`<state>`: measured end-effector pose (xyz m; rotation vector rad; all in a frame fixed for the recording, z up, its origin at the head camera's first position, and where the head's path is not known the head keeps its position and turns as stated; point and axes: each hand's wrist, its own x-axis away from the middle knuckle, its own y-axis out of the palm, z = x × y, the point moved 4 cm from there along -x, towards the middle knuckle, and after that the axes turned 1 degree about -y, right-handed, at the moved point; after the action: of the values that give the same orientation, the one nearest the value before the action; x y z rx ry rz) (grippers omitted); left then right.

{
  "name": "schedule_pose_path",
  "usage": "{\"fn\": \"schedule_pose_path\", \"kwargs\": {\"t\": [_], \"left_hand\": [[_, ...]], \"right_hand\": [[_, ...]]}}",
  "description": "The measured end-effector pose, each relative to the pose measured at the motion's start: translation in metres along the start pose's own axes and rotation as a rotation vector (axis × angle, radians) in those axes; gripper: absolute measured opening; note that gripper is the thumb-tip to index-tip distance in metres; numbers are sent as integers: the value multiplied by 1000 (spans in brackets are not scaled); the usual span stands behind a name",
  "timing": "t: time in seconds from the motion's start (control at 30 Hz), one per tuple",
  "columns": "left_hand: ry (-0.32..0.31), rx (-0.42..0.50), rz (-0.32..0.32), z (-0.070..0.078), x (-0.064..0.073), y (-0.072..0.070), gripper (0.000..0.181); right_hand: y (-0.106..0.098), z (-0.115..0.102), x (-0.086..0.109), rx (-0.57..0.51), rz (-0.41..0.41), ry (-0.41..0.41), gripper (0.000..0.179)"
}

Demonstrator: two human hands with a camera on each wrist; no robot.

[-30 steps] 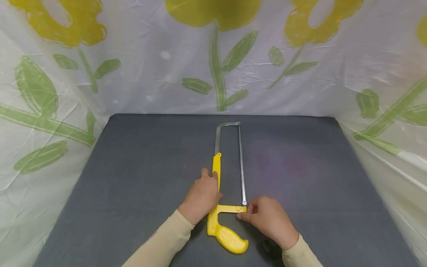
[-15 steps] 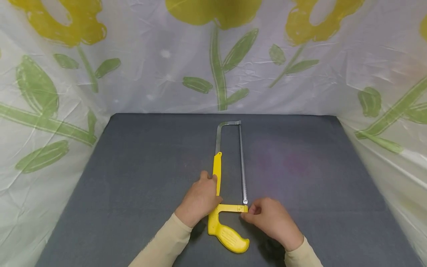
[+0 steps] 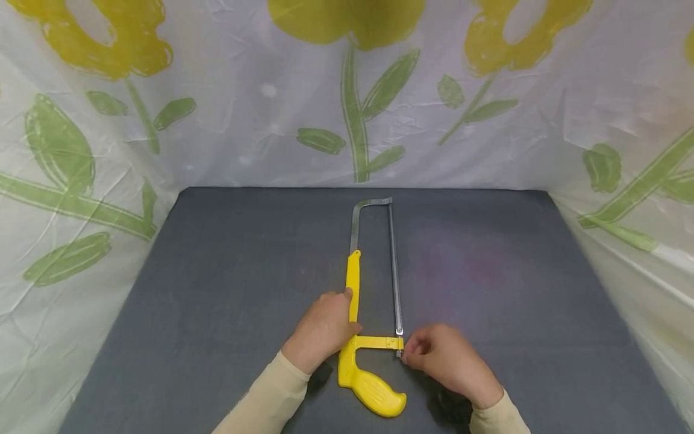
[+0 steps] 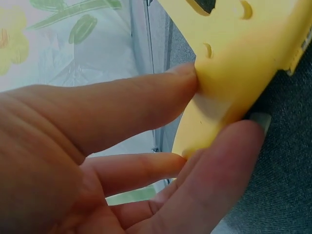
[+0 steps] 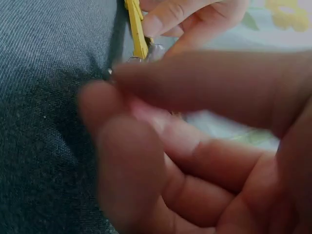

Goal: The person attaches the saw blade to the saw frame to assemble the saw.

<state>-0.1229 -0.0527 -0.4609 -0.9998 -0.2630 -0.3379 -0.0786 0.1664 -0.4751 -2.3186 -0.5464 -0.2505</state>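
A yellow hacksaw (image 3: 374, 392) lies on the dark table, its handle toward me and its steel blade (image 3: 395, 271) along the right side. My left hand (image 3: 322, 328) grips the yellow part of the frame above the handle. Up close in the left wrist view, the thumb and fingers pinch the yellow frame (image 4: 234, 63). At the blade's near end sits a small metal wing nut (image 3: 399, 354), below the yellow crossbar. My right hand (image 3: 447, 358) has its curled thumb and forefinger at this nut. In the right wrist view those fingertips are blurred and partly cover the nut.
A dark grey cloth covers the table (image 3: 244, 271). White sheeting (image 3: 228, 120) with yellow flowers and green leaves hangs behind it and down both sides.
The right hand has shifted slightly right and toward me, from the crossbar's end to the wing nut, which now shows. The left hand keeps its grip; one raised finger has lowered.
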Motion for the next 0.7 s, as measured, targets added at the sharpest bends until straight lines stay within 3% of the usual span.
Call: {"fn": "schedule_pose_path", "kwargs": {"t": [0.23, 0.47, 0.7], "left_hand": [[4, 28, -22, -3, -1, 2, 78], [1, 31, -19, -4, -2, 4, 80], [14, 23, -14, -4, -4, 2, 79]], "right_hand": [[4, 3, -1, -73, -78, 57, 34], [3, 14, -4, -126, -77, 57, 14], [4, 11, -5, -117, -33, -6, 18]]}}
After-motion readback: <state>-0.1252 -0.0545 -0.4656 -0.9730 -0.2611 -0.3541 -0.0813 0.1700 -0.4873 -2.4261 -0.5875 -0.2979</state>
